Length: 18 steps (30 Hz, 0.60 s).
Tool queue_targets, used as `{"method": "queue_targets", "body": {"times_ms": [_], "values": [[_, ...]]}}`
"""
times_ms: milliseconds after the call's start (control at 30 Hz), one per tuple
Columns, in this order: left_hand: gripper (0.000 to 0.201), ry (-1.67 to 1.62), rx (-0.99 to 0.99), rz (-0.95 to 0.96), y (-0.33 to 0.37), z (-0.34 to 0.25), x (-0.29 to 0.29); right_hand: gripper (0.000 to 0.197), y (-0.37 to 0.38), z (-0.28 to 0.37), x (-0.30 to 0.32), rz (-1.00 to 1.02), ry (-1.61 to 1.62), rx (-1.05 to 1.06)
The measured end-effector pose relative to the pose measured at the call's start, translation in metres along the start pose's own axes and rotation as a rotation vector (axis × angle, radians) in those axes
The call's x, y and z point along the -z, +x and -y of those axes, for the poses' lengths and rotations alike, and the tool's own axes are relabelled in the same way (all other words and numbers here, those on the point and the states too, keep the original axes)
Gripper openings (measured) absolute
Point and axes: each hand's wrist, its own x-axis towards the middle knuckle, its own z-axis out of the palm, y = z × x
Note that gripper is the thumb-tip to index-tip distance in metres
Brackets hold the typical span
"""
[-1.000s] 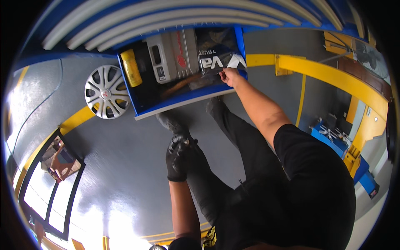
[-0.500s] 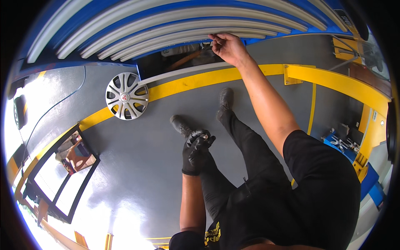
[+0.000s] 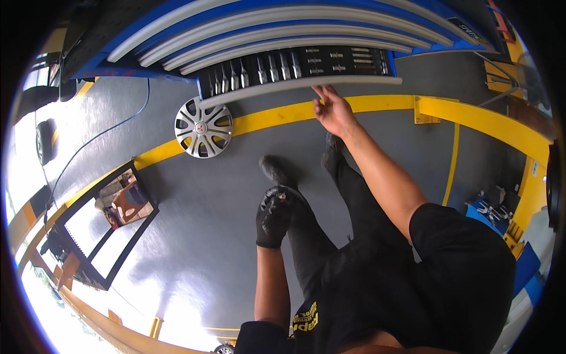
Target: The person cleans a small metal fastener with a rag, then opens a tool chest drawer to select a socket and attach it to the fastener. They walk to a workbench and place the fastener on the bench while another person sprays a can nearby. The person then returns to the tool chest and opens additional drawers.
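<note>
My left hand (image 3: 273, 217), in a black glove, is closed around a small metallic piece (image 3: 282, 196); most of it is hidden, so I cannot make out its kind. Ahead of me, a shallow drawer (image 3: 253, 93) of a blue tool cabinet (image 3: 135, 68) is pulled out. My bare right hand (image 3: 335, 112) is at the drawer's pale handle (image 3: 354, 82), palm up, its fingertips hooked at the lower edge. Inside, a row of shiny long-shafted tools (image 3: 272, 68) fills the left and middle. Small metal pieces (image 3: 337, 62) lie in a black insert on the right.
A silver wheel cover (image 3: 202, 128) lies on the floor left of the drawer. A yellow beam (image 3: 483, 118) runs along the right. A black-framed panel (image 3: 112, 227) stands at left, and a blue tray of tools (image 3: 489, 212) is at right. A hose (image 3: 112, 124) crosses the floor.
The lower drawer with a wooden-handled tool is no longer seen open. A drawer of metal tools is now out, and my right hand has come back toward me with it. My left hand stays closed.
</note>
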Motion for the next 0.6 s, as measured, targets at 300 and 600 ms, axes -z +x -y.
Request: {"method": "queue_targets", "body": {"times_ms": [300,600], "values": [[0.023,-0.331,-0.202,0.327,-0.006,-0.051,-0.059,0.025,-0.124,-0.050,0.067,-0.390,-0.264,-0.265],[0.022,0.242,-0.375,0.229,-0.021,-0.085,-0.066,0.030,-0.182,-0.067,0.088,-0.498,-0.318,-0.446]]}}
